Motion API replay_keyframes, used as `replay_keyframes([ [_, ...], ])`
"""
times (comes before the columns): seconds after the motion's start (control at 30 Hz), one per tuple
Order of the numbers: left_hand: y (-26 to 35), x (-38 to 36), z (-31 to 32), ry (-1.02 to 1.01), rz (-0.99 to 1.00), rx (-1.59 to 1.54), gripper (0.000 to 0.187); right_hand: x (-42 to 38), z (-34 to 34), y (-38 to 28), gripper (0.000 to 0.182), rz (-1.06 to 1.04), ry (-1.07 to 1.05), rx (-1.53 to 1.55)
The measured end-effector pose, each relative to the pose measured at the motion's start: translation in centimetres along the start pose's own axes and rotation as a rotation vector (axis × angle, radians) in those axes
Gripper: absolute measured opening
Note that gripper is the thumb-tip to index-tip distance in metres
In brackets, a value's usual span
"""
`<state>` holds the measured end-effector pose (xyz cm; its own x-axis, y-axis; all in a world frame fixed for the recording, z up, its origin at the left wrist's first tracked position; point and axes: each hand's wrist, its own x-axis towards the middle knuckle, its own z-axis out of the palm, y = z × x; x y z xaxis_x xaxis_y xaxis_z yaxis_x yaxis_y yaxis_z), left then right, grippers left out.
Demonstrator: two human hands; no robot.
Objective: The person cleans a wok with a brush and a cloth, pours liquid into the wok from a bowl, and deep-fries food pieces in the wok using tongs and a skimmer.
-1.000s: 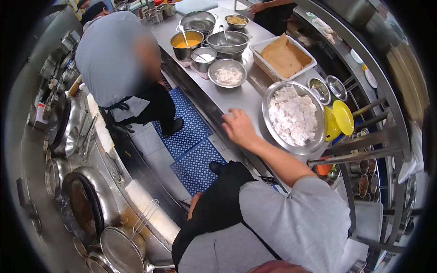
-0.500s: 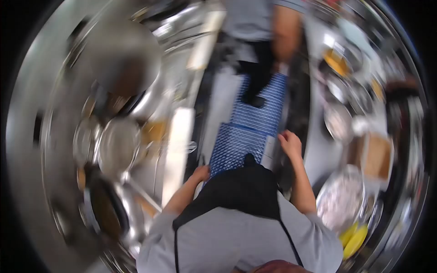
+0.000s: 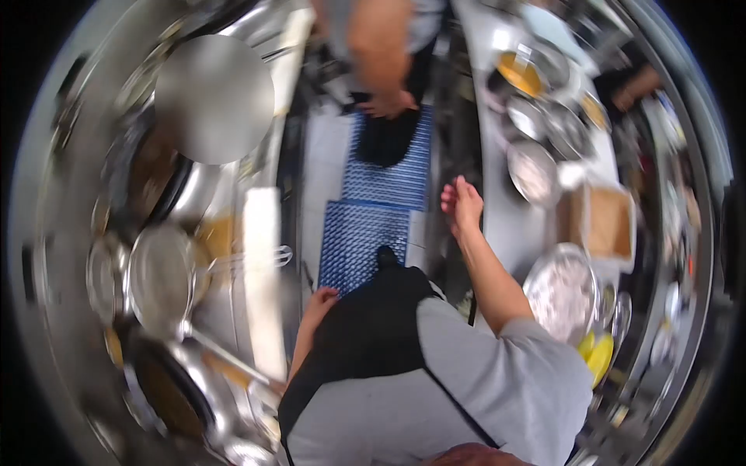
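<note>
Countertop [image 3: 501, 237] lies near right hand [image 3: 465, 205], black apron [image 3: 364, 320] beside left hand [image 3: 320, 301].

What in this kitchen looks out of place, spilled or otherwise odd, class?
A brownish-orange patch stands out on the metal counter, between the round pan and the white strip. It differs from the grey metal around it, so it may be spilled liquid or grease; blur hides which.
</note>
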<state>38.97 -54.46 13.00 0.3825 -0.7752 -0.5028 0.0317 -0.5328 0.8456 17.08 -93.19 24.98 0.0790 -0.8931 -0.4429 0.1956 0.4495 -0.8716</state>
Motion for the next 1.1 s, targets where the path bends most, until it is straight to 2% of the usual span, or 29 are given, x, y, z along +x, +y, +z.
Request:
replay_keyframes([
  [0.07, 5.7, -1.4, -0.9, -0.107, -0.013, -0.044, 0.023, 1.8, -3.2, -2.1, 0.042, -0.001, 0.212, 0.3],
  [0.13, 11.3, -3.0, -1.2, -0.112, -0.069, -0.07, 0.025, 2.3, -5.0, -4.8, 0.044, -0.031, 0.42, 0.53],
  [0.2, 11.2, -2.8, -1.9, -0.154, 0.016, -0.072, 0.025, 4.5, -8.0, -5.2, 0.045, -0.076, 0.516, 0.663],
  [0.27, 12.9, -3.2, -2.4, -0.187, 0.111, -0.101, 0.024, 8.2, -12.1, -4.1, 0.038, -0.145, 0.463, 0.535],
  [0.3, 14.7, -3.6, -2.5, -0.189, 0.168, -0.12, 0.024, 9.7, -13.4, -3.9, 0.027, -0.174, 0.468, 0.467],
  [0.33, 15.3, -3.7, -2.9, -0.166, 0.214, -0.027, 0.024, 7.8, -11.6, -5.3, 0.021, -0.194, 0.545, 0.464],
  [0.37, 15.7, -3.6, -3.0, -0.198, 0.186, -0.142, 0.024, 9.4, -13.6, -4.7, 0.02, -0.206, 0.506, 0.436],
  [0.43, 17.9, -4.2, -2.7, -0.149, 0.209, -0.187, 0.023, 3.8, -10.9, -5.9, 0.015, -0.233, 0.684, 0.241],
  [0.5, 19.3, -4.5, -2.7, -0.117, 0.262, -0.22, 0.024, 0.1, -10.4, -4.0, 0.01, -0.29, 0.577, 0.015],
  [0.53, 19.8, -4.7, -2.7, -0.098, 0.294, -0.239, 0.024, -1.5, -9.5, -2.9, 0.009, -0.317, 0.47, 0.026],
  [0.6, 20.9, -4.2, -3.0, -0.06, 0.356, -0.293, 0.026, -4.2, -7.3, -1.0, 0.01, -0.233, 0.237, -0.024],
  [0.67, 21.6, -3.6, -2.9, -0.023, 0.411, -0.365, 0.029, -8.3, -1.6, -1.2, 0.008, -0.156, -0.065, -0.022],
  [0.7, 21.4, -2.8, -3.1, -0.006, 0.428, -0.397, 0.033, -9.0, 0.9, -0.8, 0.016, -0.103, -0.185, -0.054],
  [0.77, 22.7, -3.2, -3.8, 0.114, 0.346, -0.516, 0.033, -10.5, 6.2, -0.5, 0.02, -0.012, -0.394, -0.215],
  [0.83, 23.4, -3.2, -5.0, 0.245, 0.314, -0.64, 0.027, -11.1, 12.0, -0.2, 0.022, 0.083, -0.665, -0.217],
  [0.9, 22.6, -3.8, -7.3, 0.416, 0.281, -0.626, 0.019, -10.2, 17.4, 0.8, 0.022, 0.152, -0.871, -0.218],
  [1.0, 22.0, -4.7, -10.6, 0.631, 0.201, -0.645, 0.013, -8.8, 25.3, 0.4, 0.022, 0.171, -1.255, -0.39],
  [1.07, 22.1, -5.2, -12.2, 0.782, 0.147, -0.663, 0.01, -7.0, 31.1, -0.6, 0.02, 0.262, -1.533, -0.559],
  [1.1, 22.4, -5.2, -12.6, 0.868, 0.158, -0.734, 0.011, -5.5, 34.6, -0.6, 0.022, 0.249, -1.551, -0.622],
])
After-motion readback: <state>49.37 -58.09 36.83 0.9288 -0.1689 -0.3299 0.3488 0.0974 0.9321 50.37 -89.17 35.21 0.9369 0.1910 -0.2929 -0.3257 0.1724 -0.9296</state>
